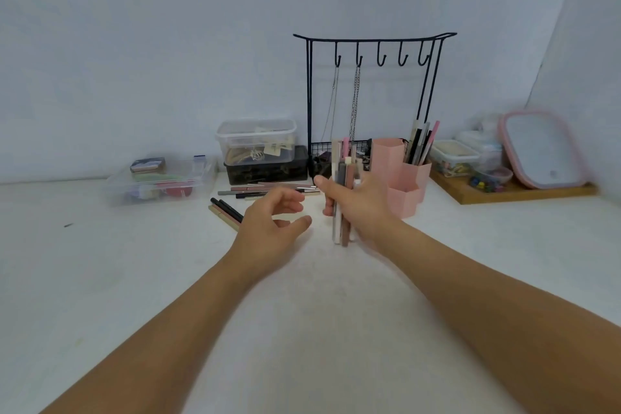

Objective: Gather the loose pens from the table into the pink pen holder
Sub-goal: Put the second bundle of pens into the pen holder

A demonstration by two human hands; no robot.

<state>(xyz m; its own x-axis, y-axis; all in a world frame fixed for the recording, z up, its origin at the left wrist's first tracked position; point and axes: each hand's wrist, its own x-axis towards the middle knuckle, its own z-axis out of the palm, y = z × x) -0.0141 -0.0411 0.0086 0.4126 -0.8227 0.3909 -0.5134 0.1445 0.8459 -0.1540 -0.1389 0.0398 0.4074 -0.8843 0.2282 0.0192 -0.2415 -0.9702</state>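
My right hand [361, 208] grips an upright bundle of pens [344, 178], white, grey and pink, just left of the pink pen holder [405, 178]. The holder has several hexagonal cups, and a few pens [421, 144] stand in its rear cup. My left hand [268, 218] hovers open with curled fingers beside the bundle, holding nothing. Loose pens [268, 190] lie in a row on the white table behind my left hand. A few more loose pens [225, 213], black and beige, lie to the left of that hand.
A black hook stand [373, 44] with hanging chains rises behind the holder. Two stacked boxes [258, 151] sit at its left, and a clear plastic tub [161, 180] further left. A wooden tray [504, 193] with containers and a pink-rimmed lid is at the right.
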